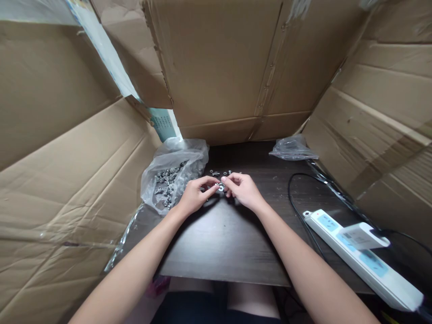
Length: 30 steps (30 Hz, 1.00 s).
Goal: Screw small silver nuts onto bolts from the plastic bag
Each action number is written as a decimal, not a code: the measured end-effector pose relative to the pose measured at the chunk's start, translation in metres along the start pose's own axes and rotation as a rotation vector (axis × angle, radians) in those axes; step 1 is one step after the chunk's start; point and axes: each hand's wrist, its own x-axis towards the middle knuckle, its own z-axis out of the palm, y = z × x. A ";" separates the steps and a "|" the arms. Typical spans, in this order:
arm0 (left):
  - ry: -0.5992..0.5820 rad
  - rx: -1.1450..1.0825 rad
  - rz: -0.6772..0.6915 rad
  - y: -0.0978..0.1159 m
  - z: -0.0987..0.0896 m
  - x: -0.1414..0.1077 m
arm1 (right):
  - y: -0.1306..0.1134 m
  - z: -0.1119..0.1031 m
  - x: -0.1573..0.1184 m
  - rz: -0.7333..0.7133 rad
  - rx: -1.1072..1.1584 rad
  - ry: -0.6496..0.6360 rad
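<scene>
Bare forearms, small metal piece, shiny, ring-like

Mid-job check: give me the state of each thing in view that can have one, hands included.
left hand: fingers pinched at small metal piece
right hand: fingers bent around the same piece
left plastic bag: open, metal parts inside
right plastic bag: crumpled
power strip: white adapter seated; live or not, unclear
black cable: curved, slack
</scene>
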 end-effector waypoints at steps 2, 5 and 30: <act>-0.004 -0.003 -0.001 0.000 0.001 0.000 | 0.000 0.001 -0.001 -0.023 -0.081 0.034; 0.002 -0.008 -0.008 0.000 0.001 0.000 | 0.001 0.001 -0.001 -0.044 -0.168 0.063; 0.034 -0.104 -0.118 -0.010 0.002 0.006 | 0.004 -0.006 0.004 0.197 0.296 -0.107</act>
